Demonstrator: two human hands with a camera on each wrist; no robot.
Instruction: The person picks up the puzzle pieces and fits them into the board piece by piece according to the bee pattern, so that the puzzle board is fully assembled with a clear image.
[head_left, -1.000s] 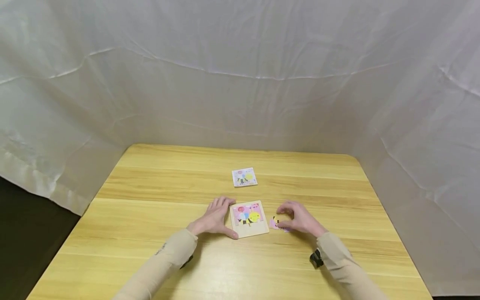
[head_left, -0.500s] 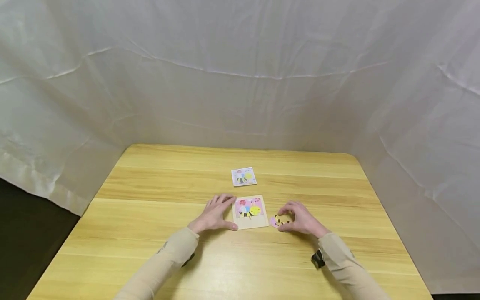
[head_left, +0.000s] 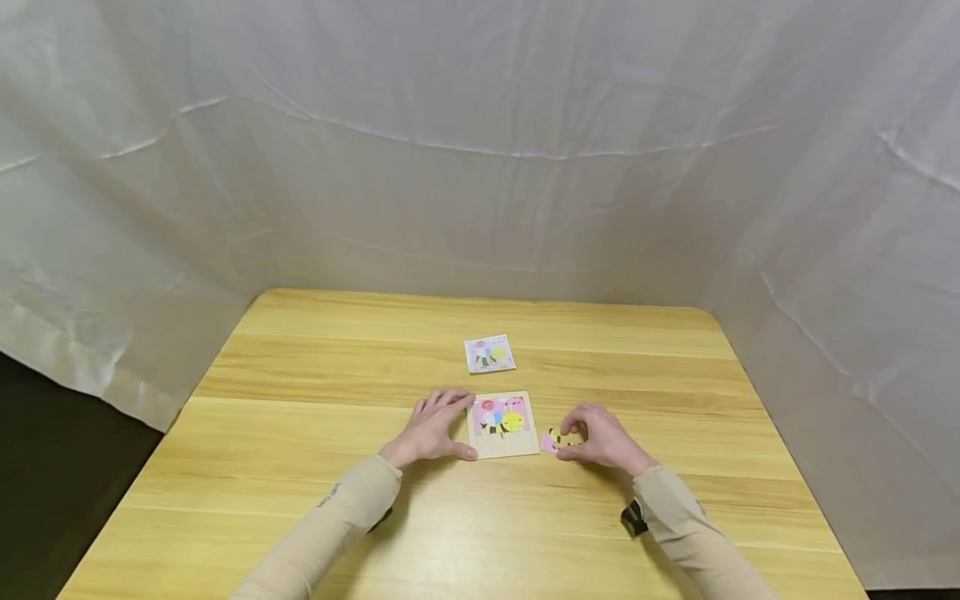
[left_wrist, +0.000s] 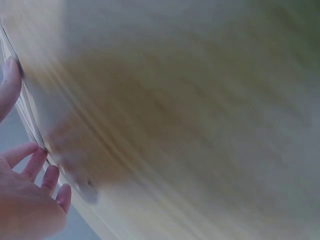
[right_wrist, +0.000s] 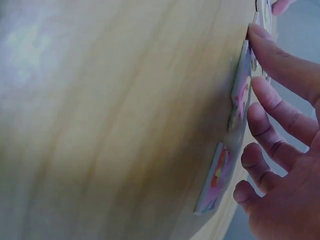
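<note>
Right hand [head_left: 600, 437] grip pinches puzzle piece [head_left: 557, 441]; left hand [head_left: 431, 427] (grip flat, wide) steadies puzzle board [head_left: 504, 425]

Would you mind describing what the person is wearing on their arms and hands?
Both arms wear long beige sleeves reaching the wrists. The left sleeve carries small dark lettering, and a small black device sits under the right wrist. The left hand and right hand are bare.

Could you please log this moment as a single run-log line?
left hand: rests against puzzle board | right hand: fingers on loose puzzle pieces | picture card: beyond board
</note>
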